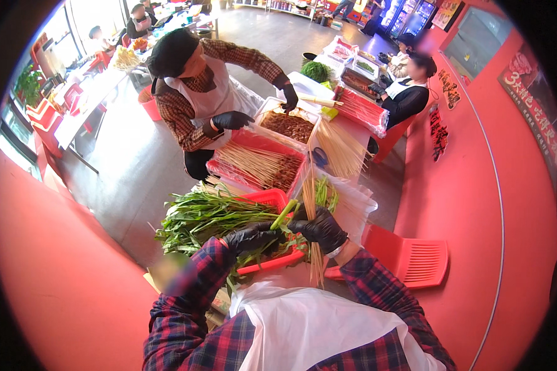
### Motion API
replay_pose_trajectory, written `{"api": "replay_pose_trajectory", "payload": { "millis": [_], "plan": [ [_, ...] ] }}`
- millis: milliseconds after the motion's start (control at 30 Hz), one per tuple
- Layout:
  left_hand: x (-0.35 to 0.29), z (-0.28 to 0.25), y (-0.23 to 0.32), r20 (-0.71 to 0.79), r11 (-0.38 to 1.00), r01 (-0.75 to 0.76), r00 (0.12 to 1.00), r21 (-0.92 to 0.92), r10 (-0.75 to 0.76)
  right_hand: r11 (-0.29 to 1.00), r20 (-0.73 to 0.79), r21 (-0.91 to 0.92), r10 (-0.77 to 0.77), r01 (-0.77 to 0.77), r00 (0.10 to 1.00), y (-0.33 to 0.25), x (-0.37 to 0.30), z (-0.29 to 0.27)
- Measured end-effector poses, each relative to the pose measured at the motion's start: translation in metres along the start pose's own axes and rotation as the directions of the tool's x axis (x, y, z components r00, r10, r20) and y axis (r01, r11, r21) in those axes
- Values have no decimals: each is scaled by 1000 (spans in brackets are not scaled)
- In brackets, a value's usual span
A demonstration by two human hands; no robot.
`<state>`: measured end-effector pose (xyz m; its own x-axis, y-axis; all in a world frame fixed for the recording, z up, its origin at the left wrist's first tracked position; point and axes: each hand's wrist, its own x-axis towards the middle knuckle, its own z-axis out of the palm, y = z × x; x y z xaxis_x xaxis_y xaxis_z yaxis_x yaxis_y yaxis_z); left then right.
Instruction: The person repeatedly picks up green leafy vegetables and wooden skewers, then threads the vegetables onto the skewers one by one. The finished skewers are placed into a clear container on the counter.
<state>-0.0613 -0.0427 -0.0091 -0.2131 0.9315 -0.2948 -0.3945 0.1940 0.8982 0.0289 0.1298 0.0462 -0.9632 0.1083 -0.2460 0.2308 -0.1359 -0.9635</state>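
Note:
Both my hands wear black gloves and meet over a red plastic basket (271,264). My left hand (251,238) is closed around a green leafy vegetable stalk (283,215), whose cut end points up and right. Gripped in my right hand (322,230) is a bundle of long wooden skewers (309,188), sticking out above and below the fist. The right fingertips touch or nearly touch the stalk; exact contact is hidden. A heap of long-leaved greens (195,213) fills the basket and spills over its left side.
Beyond the basket stand a red tray of skewered meat (254,164) and a white tub of brown marinated meat (289,127), where a co-worker (195,93) works. Loose skewers (340,148) lie to the right. A red chair (414,260) stands near the right wall. Another person (408,93) sits farther back.

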Motion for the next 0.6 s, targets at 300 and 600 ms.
{"api": "replay_pose_trajectory", "payload": {
  "millis": [300,600],
  "plan": [
    [-15,4,-5,-181,529,-15,931,848,316,995,-118,-103,-24,12,993,17,1,0],
    [21,11,-9,33,974,-227,973,7,227,999,-85,-43,-36,33,996,17,1,-1]
  ]
}}
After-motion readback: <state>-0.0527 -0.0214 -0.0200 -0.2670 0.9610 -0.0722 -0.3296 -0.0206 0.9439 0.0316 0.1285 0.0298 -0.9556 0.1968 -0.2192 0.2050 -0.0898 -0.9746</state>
